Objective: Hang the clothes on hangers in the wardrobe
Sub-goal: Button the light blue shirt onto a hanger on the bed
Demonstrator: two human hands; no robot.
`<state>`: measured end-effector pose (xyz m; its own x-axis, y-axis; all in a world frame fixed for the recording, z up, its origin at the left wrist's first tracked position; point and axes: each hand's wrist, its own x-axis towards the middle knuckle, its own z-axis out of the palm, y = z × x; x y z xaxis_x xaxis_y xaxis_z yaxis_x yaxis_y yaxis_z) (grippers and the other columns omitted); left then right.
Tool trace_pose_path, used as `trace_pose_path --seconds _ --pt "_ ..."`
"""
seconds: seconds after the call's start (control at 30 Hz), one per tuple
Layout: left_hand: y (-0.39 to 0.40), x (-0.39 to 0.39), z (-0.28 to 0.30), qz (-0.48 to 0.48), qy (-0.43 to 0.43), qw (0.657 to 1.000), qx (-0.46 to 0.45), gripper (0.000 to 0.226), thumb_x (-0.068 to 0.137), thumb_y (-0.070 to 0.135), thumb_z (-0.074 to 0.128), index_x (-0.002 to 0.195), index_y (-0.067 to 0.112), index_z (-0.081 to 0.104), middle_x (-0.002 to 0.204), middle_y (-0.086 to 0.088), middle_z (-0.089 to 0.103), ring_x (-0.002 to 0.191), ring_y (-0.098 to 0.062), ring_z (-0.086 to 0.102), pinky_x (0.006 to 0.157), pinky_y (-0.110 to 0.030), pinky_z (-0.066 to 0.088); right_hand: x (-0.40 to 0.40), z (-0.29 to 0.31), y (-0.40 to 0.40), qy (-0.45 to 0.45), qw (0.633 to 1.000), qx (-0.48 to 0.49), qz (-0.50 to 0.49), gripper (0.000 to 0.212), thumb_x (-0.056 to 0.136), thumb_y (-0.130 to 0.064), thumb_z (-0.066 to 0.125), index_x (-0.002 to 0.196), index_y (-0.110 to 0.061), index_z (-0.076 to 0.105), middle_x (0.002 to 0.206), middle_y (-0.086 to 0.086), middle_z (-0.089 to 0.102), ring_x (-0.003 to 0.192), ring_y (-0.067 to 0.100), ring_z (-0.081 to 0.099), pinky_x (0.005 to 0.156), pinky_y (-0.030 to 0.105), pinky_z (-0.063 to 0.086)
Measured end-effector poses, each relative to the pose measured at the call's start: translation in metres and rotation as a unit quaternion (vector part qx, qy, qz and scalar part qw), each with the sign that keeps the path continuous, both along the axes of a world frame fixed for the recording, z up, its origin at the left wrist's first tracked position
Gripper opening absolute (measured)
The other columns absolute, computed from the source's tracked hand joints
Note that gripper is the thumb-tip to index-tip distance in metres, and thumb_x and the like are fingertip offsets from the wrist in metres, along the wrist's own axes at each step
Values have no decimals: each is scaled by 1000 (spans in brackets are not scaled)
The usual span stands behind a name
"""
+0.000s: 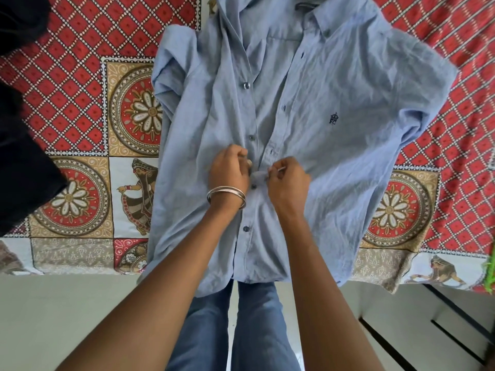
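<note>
Fingers of both hands curled tight, pinching the front placket of a light blue shirt (308, 124) at centre frame. Left hand (229, 170): thumb and forefingers clamped on the button-side edge, knuckles up, silver bangles (226, 195) at the wrist. Right hand (288, 180): fingertips pinching a small fold of the buttonhole edge, just beside the left hand, nearly touching it. Both forearms run up from the lower frame, converging at the shirt's middle.

Shirt lies spread front-up on a red patterned bedspread (80, 108), collar toward top of frame, hem hanging over the bed's near edge. Upper buttons undone; a dark embroidered logo (334, 119) on the chest, right of centre. Dark clothing (21, 156) piled at the left edge. Jeans-clad legs (241, 330) below the hem.
</note>
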<state>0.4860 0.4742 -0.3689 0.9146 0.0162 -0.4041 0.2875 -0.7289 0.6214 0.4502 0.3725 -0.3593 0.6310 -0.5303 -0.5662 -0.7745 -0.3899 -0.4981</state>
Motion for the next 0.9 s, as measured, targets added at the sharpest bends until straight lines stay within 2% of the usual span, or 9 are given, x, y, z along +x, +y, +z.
trace_pose_path --seconds 0.07,0.13,0.27,0.4,0.53,0.6,0.67,0.8,0.9 --pt "0 11 1 -10 -56 998 -16 21 79 -2 53 93 3 67 82 -11 69 81 -29 64 77 -34 49 12 0 0 -45 998 -23 -27 9 88 -13 63 95 -7 61 92 13 67 89 30 62 79 36 45" --pt "-3 25 -4 -22 -63 998 -12 24 81 -2 52 96 4 70 89 -13 70 86 -30 64 80 -29 44 26 -5 -2 -26 999 -35 -3 17 88 -17 65 99 -5 60 98 14 66 95 31 60 81 35 43" --pt "-12 47 -9 -7 3 1000 25 19 82 6 62 96 9 74 92 -11 73 90 -28 66 86 -33 47 44 -9 1 84 987 -99 93 39 94 -33 58 115 0 53 119 17 57 114 31 53 87 35 40" --pt "-14 60 -15 -14 37 998 51 12 77 15 71 88 12 75 88 -12 73 87 -28 67 82 -37 50 55 -8 7 110 982 -130 82 29 97 -23 47 117 -3 54 120 16 57 112 33 56 80 38 47" --pt "-19 60 -17 -22 59 996 61 9 78 16 69 83 12 75 85 -13 72 84 -30 67 79 -39 52 57 -3 -11 17 997 -26 -64 14 87 -15 57 84 -6 66 87 18 68 89 37 61 66 30 37" --pt "-20 61 -14 -15 67 996 50 8 79 16 68 83 12 74 85 -12 72 83 -29 67 77 -35 52 59 -5 -18 -42 989 36 -138 16 84 -18 62 71 -9 66 66 14 65 69 30 63 63 31 45" --pt "-21 62 -9 -4 68 997 24 8 79 16 71 83 11 74 82 -10 73 77 -23 66 71 -27 49 57 -7 -19 -67 980 96 -159 17 78 -28 66 68 -15 67 57 5 61 59 22 60 67 44 55" --pt "-29 62 -2 -2 76 997 -17 8 77 13 74 82 6 75 79 -11 73 70 -19 64 64 -18 42 52 -18 -18 -64 981 147 -107 16 73 -34 65 76 -20 71 60 -5 65 62 17 63 71 51 56" --pt "-31 63 -4 10 104 994 -37 6 78 11 74 80 5 74 74 -15 72 68 -27 68 68 -32 55 49 -19 -20 -72 980 158 -100 22 75 -29 60 88 -19 74 73 -1 71 76 23 70 77 50 56"
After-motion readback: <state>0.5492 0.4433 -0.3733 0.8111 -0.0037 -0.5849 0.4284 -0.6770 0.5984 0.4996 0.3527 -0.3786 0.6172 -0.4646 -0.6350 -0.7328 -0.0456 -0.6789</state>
